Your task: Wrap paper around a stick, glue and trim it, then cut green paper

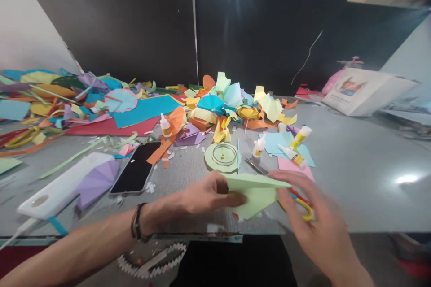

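A folded light green paper sheet (256, 195) is held up just above the table's front part. My left hand (215, 193) is closed on its left end, thumb in front and fingers curled behind. At the sheet's pointed right end, my right hand (316, 219) has its index finger along the top edge and the thumb below, with the paper between them; this hand is slightly blurred. Scissors (306, 208) with red and yellow handles lie partly hidden behind my right hand. Beyond the sheet sits a light green paper disc (210, 157) with a clear ring (224, 154) on it.
Glue bottles (258, 147) and a glue stick (301, 138) stand or lie near blue and pink paper. A phone (136, 168), a white power bank (63, 184) and a purple pleated paper (99, 181) are at left. Paper scraps (215, 103) pile behind; a white bag (360, 92) is right.
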Demonstrator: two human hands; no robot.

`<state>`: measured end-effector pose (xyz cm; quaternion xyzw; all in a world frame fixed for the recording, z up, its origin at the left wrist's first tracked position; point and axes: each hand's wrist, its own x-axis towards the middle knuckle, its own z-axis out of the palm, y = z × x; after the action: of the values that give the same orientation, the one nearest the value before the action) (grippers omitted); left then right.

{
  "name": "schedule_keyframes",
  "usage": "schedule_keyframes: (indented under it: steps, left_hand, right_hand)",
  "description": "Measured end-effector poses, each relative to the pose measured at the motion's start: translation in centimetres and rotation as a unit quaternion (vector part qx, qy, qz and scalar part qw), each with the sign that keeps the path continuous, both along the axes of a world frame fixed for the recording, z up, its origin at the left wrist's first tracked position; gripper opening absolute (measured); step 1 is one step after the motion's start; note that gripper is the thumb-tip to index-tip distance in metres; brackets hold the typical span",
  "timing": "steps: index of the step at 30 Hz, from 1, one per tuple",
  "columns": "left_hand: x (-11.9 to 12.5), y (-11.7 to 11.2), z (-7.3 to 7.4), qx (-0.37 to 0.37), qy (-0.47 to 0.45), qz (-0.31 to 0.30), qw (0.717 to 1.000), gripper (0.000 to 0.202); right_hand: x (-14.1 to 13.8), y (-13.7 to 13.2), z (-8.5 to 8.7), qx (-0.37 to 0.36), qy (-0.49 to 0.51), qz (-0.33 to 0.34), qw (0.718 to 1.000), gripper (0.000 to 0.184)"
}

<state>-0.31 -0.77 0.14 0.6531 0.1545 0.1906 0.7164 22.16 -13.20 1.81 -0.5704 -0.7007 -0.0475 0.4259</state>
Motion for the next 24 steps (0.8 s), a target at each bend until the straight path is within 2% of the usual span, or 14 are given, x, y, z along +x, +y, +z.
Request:
schedule_keyframes:
  steps: [3,5,8,12,15,18,22,24]
  left_hand:
    - [0.1,0.0,0.3,-0.027,-0.006,0.001,1.000,0.035]
    - [0.2,0.2,0.6,-0.039,-0.017,0.015,0.999,0.035]
    - [0.3,0.4,0.7,-0.043,-0.042,0.033,0.998,0.036]
    - [0.3,0.4,0.5,-0.035,-0.064,0.036,0.997,0.033]
    - [0.2,0.4,0.3,-0.039,-0.074,0.054,0.995,0.030]
    - [0.1,0.5,0.2,-0.043,-0.075,0.068,0.994,0.035]
    - [0.1,0.7,0.1,-0.052,-0.071,0.065,0.994,0.039]
    - [0.1,0.8,0.0,-0.047,-0.078,0.060,0.994,0.037]
  right_hand:
    - [2.6,0.1,-0.9,-0.002,0.011,-0.118,0.993,0.019]
    - [4.0,0.3,-1.8,-0.109,-0.028,-0.149,0.982,0.032]
    - [4.8,0.7,-3.2,-0.201,-0.085,-0.135,0.967,0.039]
    - [5.0,1.7,-4.1,-0.206,-0.103,-0.109,0.967,0.039]
    - [5.6,2.3,-3.6,-0.218,-0.097,-0.079,0.968,0.031]
    - [6.0,2.4,-2.3,-0.257,-0.098,-0.077,0.958,0.023]
    - [5.3,0.7,-0.8,-0.346,-0.080,-0.088,0.931,0.007]
    - [5.1,-0.7,-0.9,-0.365,-0.010,-0.070,0.929,0.007]
